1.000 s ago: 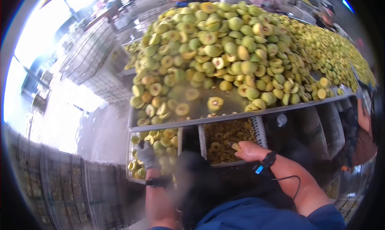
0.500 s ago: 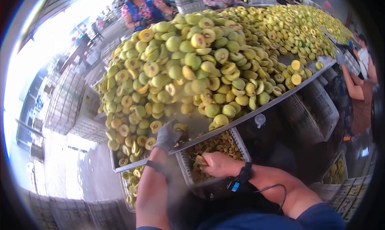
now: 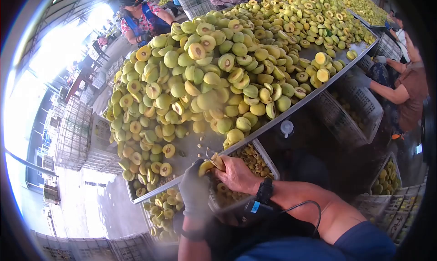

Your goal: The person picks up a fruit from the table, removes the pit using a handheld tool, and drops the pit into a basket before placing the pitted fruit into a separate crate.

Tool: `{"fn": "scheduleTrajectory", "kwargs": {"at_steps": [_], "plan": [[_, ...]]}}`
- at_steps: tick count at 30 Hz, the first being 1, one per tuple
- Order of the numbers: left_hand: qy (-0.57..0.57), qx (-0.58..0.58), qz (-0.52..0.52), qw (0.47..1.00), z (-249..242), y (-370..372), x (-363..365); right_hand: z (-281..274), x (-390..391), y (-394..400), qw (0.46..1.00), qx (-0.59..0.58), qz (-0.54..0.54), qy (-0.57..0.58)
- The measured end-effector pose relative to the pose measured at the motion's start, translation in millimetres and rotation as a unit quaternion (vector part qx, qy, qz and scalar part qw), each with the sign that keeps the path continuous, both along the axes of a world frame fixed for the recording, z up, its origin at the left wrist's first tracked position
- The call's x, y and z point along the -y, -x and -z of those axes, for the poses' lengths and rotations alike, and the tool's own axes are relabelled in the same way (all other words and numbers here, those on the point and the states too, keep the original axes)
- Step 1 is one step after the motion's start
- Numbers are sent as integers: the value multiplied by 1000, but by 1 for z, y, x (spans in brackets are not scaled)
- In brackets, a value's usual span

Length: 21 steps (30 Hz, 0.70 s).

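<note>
A big heap of halved yellow-green fruit lies on a long metal table. My left hand, in a grey glove, holds a fruit half at the table's near edge. My bare right hand meets it from the right and grips a small tool pressed against the fruit. A dark band with a cable sits on my right wrist. Both hands hover over a white plastic crate with fruit pits and scraps in it.
Below the table edge to the left, a crate of fruit halves stands. A co-worker sits at the right by more crates. Another person stands behind the heap. Stacked wire crates fill the left.
My left hand took a fruit half off the table edge and drew it toward me. My right hand rose out of the scrap crate to meet it. The view swung left.
</note>
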State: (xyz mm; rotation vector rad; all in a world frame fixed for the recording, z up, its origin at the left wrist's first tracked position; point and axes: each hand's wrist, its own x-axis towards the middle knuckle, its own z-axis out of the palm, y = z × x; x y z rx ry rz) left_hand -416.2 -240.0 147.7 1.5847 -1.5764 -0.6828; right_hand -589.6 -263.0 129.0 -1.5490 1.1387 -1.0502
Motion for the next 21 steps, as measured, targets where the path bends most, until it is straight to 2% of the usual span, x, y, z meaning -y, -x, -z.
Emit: {"fn": "scheduleTrajectory", "kwargs": {"at_steps": [3,6,9,10,13,16,19,21], "plan": [[137,154,-7,978,8,6,-14,-5,-12,5,999,-42,-17,-5],[122,84,-97,984,22,8,-17,-18,-23,11,995,-6,-73,-61],[-2,-97,-129,987,15,-5,-14,-3,-34,9,995,-27,-84,-44],[55,-46,-97,993,13,-4,-17,1,-34,12,989,-68,-111,-69],[57,-116,-85,988,21,-4,-19,8,-27,8,986,-77,-125,-84],[39,-114,-104,987,20,3,-23,4,-24,9,983,-95,-142,-61],[46,-86,-106,990,25,7,-25,12,-25,1,979,-82,-171,-76],[61,-78,-102,990,27,8,-28,12,-22,0,966,-1,-226,-124]]}}
